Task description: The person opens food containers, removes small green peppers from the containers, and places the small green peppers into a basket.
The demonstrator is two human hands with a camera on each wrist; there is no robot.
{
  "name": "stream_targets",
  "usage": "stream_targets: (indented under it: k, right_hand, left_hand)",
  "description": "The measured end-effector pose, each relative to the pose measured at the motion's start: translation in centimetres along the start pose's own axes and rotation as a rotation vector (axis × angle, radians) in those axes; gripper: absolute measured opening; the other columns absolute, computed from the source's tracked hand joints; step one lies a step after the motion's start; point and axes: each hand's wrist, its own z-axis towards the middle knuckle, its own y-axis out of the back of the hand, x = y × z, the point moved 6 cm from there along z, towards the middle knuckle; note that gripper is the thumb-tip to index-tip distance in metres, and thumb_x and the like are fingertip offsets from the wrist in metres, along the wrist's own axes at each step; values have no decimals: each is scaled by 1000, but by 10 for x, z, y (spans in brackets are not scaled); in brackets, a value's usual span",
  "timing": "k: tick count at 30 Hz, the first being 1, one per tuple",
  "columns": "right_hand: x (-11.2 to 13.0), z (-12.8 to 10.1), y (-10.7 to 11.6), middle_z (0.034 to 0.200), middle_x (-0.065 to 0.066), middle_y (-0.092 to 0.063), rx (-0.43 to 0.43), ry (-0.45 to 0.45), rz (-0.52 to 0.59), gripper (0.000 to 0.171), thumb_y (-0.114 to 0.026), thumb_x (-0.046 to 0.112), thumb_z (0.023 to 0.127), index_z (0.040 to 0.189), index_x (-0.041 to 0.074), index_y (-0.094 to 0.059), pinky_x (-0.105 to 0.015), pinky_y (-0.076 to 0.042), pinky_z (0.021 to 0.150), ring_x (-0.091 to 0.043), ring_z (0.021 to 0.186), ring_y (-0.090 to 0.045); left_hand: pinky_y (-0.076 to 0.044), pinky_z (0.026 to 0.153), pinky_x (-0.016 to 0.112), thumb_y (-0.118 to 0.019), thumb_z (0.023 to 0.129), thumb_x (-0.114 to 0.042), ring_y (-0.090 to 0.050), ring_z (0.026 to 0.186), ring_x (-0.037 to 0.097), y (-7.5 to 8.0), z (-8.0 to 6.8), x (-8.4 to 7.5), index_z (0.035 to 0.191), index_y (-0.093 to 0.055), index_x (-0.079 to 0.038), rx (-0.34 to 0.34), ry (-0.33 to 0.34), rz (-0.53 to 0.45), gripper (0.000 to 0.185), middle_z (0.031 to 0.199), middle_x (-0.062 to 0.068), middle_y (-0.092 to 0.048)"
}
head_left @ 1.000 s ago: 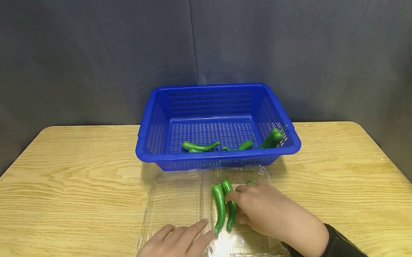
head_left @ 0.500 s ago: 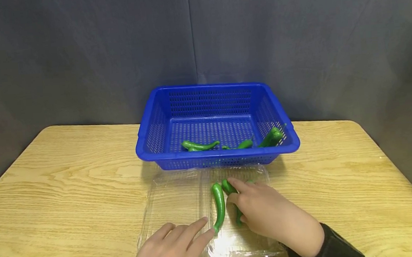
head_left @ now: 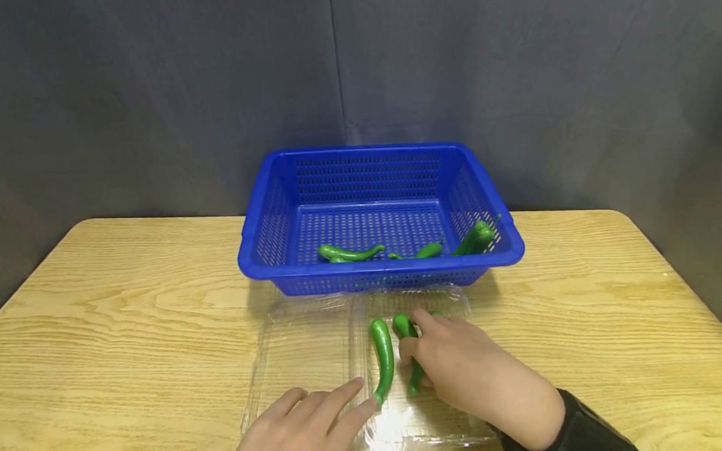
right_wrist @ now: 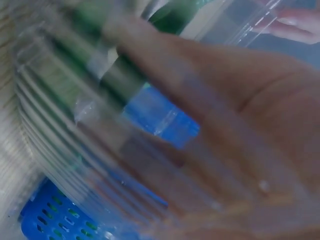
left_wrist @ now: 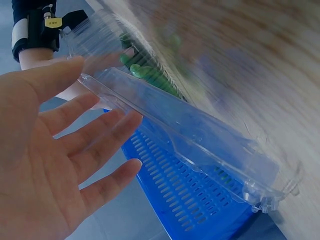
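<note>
An unfolded clear plastic clamshell box [head_left: 309, 341] lies on the table, seen in the head view. In its right half one long green chili pepper [head_left: 383, 357] lies on the left. My right hand [head_left: 461, 365] pinches a second green pepper [head_left: 402, 326] beside it, and part of a further pepper [head_left: 436, 314] peeks out behind that hand. With fingers spread and fairly straight, my left hand [head_left: 300, 429] rests at the box's middle fold, its thumb tip by the first pepper's stem end. The left wrist view shows the left palm [left_wrist: 45, 165] holding nothing.
Directly behind the box stands a blue perforated basket [head_left: 376, 268], with several green peppers [head_left: 352, 254] along its near side. A dark curtain [head_left: 350, 65] hangs behind the wooden table [head_left: 123, 326].
My right hand has taken hold of the second pepper and shifted it slightly right, away from the first one. The left hand has stayed in place.
</note>
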Motion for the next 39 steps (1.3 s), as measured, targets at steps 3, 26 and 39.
stream_targets:
  k: [3,26,39]
  right_hand:
    - [0,-1,3,90,4,-49,-33,17,-4,25,-86,22,72,93,20,-73,-36,-51,75,-13,77,-54]
    - [13,-8,32,87,5,-71,-278,169,42,9,-72,25,89,91,17,-67,-36,-51,75,-13,83,-68]
    - [19,-14,49,83,6,-66,-415,229,-15,19,-73,30,89,96,12,-70,-34,-52,72,-13,76,-64]
  left_hand:
    - [-56,71,33,-17,106,-29,-69,90,14,0,0,0,116,-69,-16,9,-1,2,55,117,2,-69]
    - [-57,75,35,-66,86,-36,-67,97,16,-2,0,0,120,-68,-15,81,-8,-18,41,122,3,-67]
    - [-55,75,32,-70,81,-37,-66,101,16,-2,0,-2,119,-68,-14,62,-25,-11,44,122,3,-67]
